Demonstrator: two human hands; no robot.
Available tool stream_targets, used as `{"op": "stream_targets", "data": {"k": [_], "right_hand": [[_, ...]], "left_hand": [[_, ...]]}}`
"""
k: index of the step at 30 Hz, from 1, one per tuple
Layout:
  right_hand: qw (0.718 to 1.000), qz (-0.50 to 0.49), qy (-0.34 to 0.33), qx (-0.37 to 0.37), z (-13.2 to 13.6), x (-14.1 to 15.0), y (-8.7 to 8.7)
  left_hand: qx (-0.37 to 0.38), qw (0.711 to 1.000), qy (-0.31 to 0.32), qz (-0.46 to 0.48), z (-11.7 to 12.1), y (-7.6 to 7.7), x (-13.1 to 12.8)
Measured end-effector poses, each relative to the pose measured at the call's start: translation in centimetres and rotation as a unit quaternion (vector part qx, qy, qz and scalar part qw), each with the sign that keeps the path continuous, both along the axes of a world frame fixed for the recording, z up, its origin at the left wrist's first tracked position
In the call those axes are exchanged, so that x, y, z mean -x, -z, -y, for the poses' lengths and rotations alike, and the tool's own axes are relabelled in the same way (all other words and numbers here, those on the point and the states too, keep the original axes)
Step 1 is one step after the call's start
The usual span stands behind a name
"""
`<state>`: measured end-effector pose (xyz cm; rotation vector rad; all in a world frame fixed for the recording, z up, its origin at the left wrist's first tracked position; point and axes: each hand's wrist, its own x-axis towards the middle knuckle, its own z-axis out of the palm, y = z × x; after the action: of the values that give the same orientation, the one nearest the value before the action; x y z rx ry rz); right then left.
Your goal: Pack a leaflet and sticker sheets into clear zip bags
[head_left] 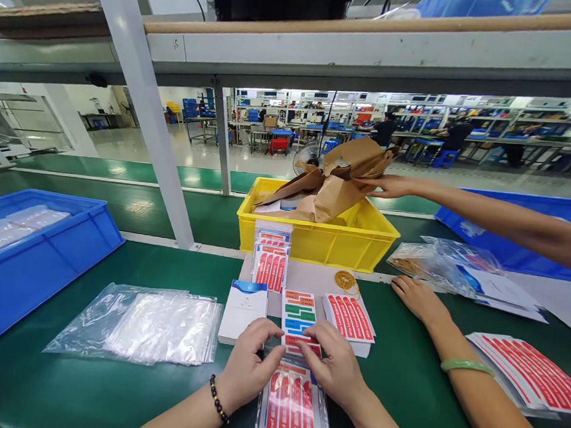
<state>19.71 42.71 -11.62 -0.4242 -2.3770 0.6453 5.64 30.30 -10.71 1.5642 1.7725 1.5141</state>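
Note:
A clear plastic bag (293, 408) with red-and-white sticker sheets in it lies before me on the green bench. At its upper end is a sheet of orange, green, blue and red labels (299, 312); whether its lower edge is inside is unclear. My left hand (253, 358), wearing a beaded bracelet, is closed at the bag's top left edge. My right hand (335, 365) pinches from the right, its fingertips over the label sheet's red part. A stack of white booklets (244, 310) stands beside my left hand. Red sticker sheets (350, 317) are stacked beyond my right.
Clear bags (165, 327) lie left, near a blue bin (37, 252). A yellow bin (317, 243) stands ahead, a filled bag (271, 259) against it. Another person's hand (388, 185) touches brown paper (342, 192); their other arm (472, 370) rests right, near fanned sticker sheets (531, 372).

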Motion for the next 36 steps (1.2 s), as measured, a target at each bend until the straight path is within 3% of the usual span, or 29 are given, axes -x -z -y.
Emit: {"op": "stream_targets", "data": {"k": [4, 14, 36], "right_hand": [[0.994, -0.062, 0.046, -0.073, -0.9, -0.2, 0.4], [0.991, -0.030, 0.048, -0.123, -0.6, -0.2, 0.6], [0.991, -0.026, 0.024, -0.130, -0.4, -0.5, 0.7]], "left_hand": [[-0.021, 1.000, 0.010, 0.000, 0.0, 0.7, -0.1], [0.027, 0.999, 0.029, -0.005, -0.1, 1.7, -0.5], [0.067, 0.997, 0.003, 0.030, -0.2, 1.7, 0.0]]}}
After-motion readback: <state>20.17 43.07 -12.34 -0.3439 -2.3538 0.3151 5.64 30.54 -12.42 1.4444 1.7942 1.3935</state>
